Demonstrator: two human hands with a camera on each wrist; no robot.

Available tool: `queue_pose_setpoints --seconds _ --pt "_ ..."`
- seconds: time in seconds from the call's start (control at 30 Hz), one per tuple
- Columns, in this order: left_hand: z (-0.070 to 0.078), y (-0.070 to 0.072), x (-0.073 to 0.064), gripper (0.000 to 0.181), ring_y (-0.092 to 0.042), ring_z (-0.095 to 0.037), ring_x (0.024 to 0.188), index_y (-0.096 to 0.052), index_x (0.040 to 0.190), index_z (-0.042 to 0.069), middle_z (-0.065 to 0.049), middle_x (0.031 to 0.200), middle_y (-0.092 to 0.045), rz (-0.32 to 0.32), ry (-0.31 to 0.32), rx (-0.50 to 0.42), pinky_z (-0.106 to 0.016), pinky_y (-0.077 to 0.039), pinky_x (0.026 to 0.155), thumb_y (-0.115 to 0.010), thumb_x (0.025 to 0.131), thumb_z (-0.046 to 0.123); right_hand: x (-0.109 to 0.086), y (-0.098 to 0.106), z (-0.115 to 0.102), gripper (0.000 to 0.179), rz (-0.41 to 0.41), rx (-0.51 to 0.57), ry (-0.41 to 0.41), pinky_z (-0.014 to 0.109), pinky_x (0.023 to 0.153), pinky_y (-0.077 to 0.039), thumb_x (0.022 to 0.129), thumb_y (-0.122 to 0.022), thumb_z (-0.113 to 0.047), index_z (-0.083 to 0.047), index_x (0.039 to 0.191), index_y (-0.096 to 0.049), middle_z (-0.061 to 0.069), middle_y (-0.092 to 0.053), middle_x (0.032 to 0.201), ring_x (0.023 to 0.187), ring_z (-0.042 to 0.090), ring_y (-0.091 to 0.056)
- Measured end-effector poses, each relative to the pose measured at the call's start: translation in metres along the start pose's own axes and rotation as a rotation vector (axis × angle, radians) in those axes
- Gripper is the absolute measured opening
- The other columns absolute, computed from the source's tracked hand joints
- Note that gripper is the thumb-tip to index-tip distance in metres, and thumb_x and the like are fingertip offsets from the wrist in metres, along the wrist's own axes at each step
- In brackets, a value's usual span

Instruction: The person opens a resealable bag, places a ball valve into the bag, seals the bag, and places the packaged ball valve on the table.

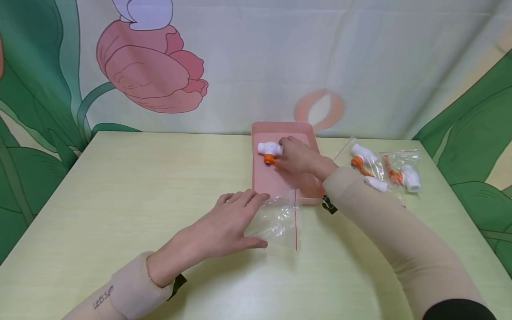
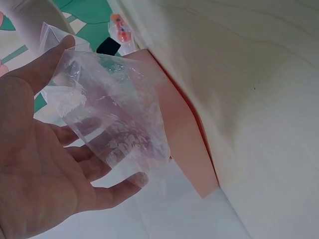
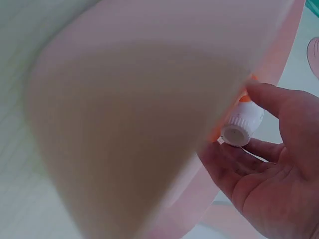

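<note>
A white plastic ball valve with an orange handle (image 1: 270,150) is in the pink tray (image 1: 258,180). My right hand (image 1: 298,155) reaches over the tray and grips the valve's right end. In the right wrist view, my thumb and fingers lie around the valve (image 3: 236,132), whose ribbed round end faces the camera. My left hand (image 1: 230,222) holds a clear zip bag (image 1: 276,222) with a red strip by its sides, between spread thumb and fingers. The bag (image 2: 119,109) is off the table in front of the tray's near edge.
Right of the tray lie clear bags with more white and orange valves: one valve (image 1: 364,154) at the back, another (image 1: 410,178) farther right. A printed curtain (image 1: 248,66) hangs behind the table (image 1: 140,191). The right sleeve (image 1: 384,226) crosses near the bags.
</note>
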State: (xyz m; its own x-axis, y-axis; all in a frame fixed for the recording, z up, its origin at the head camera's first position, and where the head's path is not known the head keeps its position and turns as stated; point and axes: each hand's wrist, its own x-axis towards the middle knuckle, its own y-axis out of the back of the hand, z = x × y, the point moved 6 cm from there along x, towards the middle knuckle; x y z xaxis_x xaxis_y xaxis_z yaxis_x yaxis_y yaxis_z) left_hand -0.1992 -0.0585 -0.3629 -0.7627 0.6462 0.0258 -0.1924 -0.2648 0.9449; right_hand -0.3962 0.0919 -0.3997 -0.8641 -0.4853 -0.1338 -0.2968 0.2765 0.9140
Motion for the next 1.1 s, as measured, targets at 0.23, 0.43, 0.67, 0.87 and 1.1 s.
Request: queue_pose_setpoints --seconds 0.23,0.43,0.67,0.87,1.1 --pt "-0.001 -0.001 -0.002 0.088 -0.051 -0.024 0.129 -0.043 0.152 0.01 -0.004 0.133 -0.054 -0.008 0.002 0.004 -0.056 -0.036 0.111 -0.083 0.085 0.05 0.004 0.0 0.001 0.047 0.023 0.052 0.013 0.037 0.086 -0.05 0.089 -0.079 -0.011 0.006 0.124 -0.053 0.014 -0.061 0.108 0.095 0.029 -0.056" --pt "-0.002 -0.002 -0.003 0.088 -0.051 -0.023 0.128 -0.042 0.152 0.011 -0.003 0.133 -0.053 -0.004 0.0 0.008 -0.055 -0.036 0.111 -0.083 0.085 0.05 0.005 -0.002 0.001 0.042 0.04 0.043 -0.005 0.037 0.084 -0.049 0.086 -0.079 -0.007 0.005 0.119 -0.055 0.014 -0.061 0.105 0.094 0.03 -0.055" --pt "-0.003 -0.002 -0.004 0.087 -0.052 -0.024 0.127 -0.043 0.151 0.011 -0.003 0.132 -0.053 0.002 -0.003 0.011 -0.055 -0.036 0.111 -0.083 0.085 0.05 0.006 0.001 0.0 0.047 0.092 0.034 0.018 0.038 0.088 -0.049 0.084 -0.078 -0.007 0.006 0.124 -0.057 0.015 -0.062 0.11 0.098 0.03 -0.055" --pt "-0.003 -0.002 -0.006 0.088 -0.053 -0.023 0.126 -0.042 0.152 0.011 -0.002 0.13 -0.053 0.01 -0.009 0.016 -0.054 -0.037 0.11 -0.083 0.084 0.05 0.001 0.007 0.0 0.047 0.147 0.158 0.047 0.037 0.082 -0.049 0.087 -0.076 -0.011 0.003 0.126 -0.054 0.012 -0.06 0.106 0.092 0.028 -0.055" --pt "-0.002 -0.002 -0.006 0.088 -0.054 -0.023 0.123 -0.043 0.151 0.008 -0.004 0.128 -0.053 0.023 -0.024 0.006 -0.056 -0.038 0.109 -0.084 0.084 0.048 -0.005 0.014 -0.001 0.055 0.19 0.21 0.108 0.039 0.09 -0.049 0.084 -0.081 -0.017 0.006 0.128 -0.057 0.015 -0.061 0.112 0.1 0.031 -0.055"
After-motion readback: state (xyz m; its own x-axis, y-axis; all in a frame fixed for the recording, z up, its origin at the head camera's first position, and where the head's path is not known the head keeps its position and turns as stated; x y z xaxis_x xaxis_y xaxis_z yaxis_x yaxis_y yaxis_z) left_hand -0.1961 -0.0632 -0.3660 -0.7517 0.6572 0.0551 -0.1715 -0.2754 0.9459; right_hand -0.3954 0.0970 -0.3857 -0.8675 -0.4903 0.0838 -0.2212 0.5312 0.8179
